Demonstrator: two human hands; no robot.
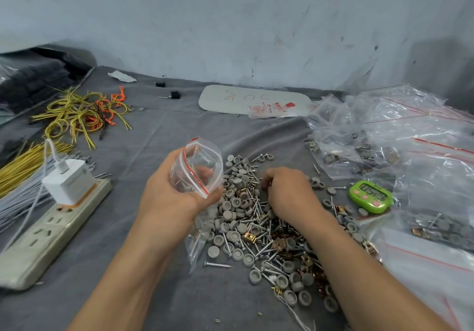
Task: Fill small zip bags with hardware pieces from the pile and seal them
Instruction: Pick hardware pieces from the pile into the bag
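Note:
A pile of hardware (259, 228), grey caps, screws and brass clips, lies on the grey cloth in the middle. My left hand (171, 194) grips a small clear zip bag (198, 166) with a red seal line, its mouth held open just left of the pile. The bag's lower end hangs below my palm with a few pieces inside. My right hand (289, 189) rests on top of the pile with fingers curled down into the pieces; what they pinch is hidden.
A green timer (370, 196) sits right of the pile. Filled and empty zip bags (400, 135) are heaped at the right. A power strip with a white charger (66, 184) lies at the left, behind it yellow and orange wire loops (84, 115). A wall rises behind.

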